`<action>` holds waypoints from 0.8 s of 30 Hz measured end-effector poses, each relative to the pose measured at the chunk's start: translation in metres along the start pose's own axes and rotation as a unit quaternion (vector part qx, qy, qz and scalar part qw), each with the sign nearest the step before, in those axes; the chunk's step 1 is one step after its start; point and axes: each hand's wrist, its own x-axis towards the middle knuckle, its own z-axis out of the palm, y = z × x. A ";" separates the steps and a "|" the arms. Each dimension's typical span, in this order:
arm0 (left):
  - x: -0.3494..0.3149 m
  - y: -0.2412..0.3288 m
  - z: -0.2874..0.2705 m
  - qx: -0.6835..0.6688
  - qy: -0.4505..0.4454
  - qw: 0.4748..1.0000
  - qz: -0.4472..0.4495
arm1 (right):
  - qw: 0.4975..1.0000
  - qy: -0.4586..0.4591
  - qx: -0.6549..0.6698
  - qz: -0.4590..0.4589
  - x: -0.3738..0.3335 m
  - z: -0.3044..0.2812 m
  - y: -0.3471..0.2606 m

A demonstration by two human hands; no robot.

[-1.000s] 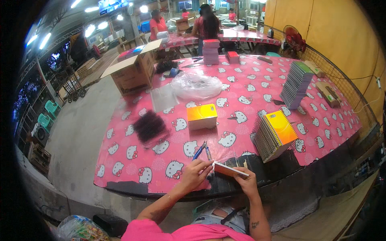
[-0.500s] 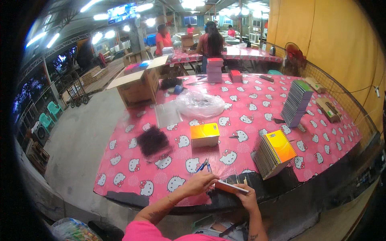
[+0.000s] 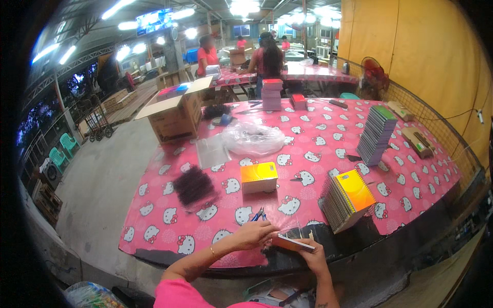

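Hands meet at the near edge of the pink cartoon-cat desk (image 3: 359,154), just in front of the person's body. The right hand (image 3: 312,254) has its grip closed under a thin orange-edged notebook (image 3: 291,243), holding it nearly flat, its long axis running left to right across the body. The left hand (image 3: 254,234) lies on the notebook's left end, fingers curled over what looks like a clear plastic sleeve (image 3: 287,226) — whether it pinches the film or only presses on it is too small to tell. Both hands touch the notebook; the left one comes at it from the side, the right from below.

Just beyond the left grip, on the cloth, lie small blue-handled pliers (image 3: 258,214). Farther out from the hands stands an orange and yellow box-like block (image 3: 259,177), and to the right of the right grip leans a stack of spiral notebooks with an orange cover on top (image 3: 345,199). A dark tuft of bristly material (image 3: 194,186) sits off to the left, well apart. Nothing stands between the two hands and the notebook — the pliers are the nearest loose thing.
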 end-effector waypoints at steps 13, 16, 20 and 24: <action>0.010 0.009 0.005 0.048 0.009 0.998 0.041 | 1.000 0.009 -0.018 -0.014 0.001 -0.002 0.001; 0.007 -0.004 0.005 0.042 -0.028 0.999 0.021 | 1.000 0.007 -0.022 -0.020 0.001 0.001 0.002; 0.010 -0.004 0.011 0.013 -0.019 0.999 0.037 | 0.999 0.015 -0.032 -0.018 0.003 0.000 0.007; 0.014 -0.009 0.013 0.007 -0.048 0.998 0.049 | 1.000 0.025 -0.019 0.000 -0.001 0.002 0.000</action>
